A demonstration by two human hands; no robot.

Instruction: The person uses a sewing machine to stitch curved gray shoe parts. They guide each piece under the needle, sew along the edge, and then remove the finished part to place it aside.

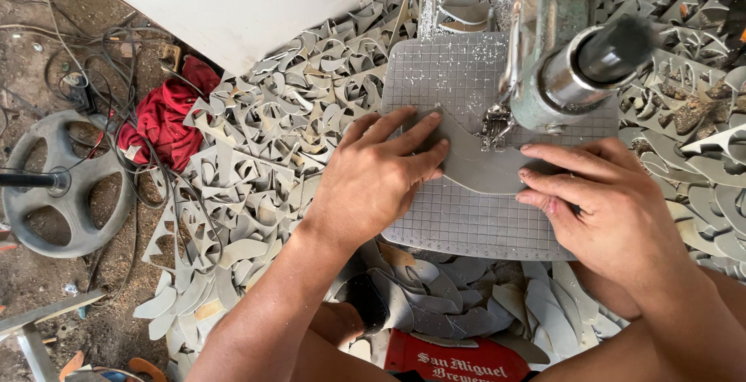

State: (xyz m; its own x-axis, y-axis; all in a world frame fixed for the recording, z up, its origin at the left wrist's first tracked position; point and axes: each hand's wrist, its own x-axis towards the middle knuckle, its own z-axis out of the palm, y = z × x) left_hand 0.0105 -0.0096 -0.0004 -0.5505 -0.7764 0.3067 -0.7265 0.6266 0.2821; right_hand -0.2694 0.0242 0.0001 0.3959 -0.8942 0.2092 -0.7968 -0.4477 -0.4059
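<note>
Grey curved cut-out piece (474, 166), flat and thin, shaped like a shallow crescent; lies flat on the gridded grey work plate (466, 226), near its middle, with the concave upper edge right at the cutting bit (494, 124) of the machine. Pinned at both ends: left end under the spread fingers of the left hand (377, 184), right end under the fingertips of the right hand (602, 199). Matte, same grey as the plate, smooth-edged where already cut. Dusted around with pale shavings near the bit. Middle stretch bare between the two hands
</note>
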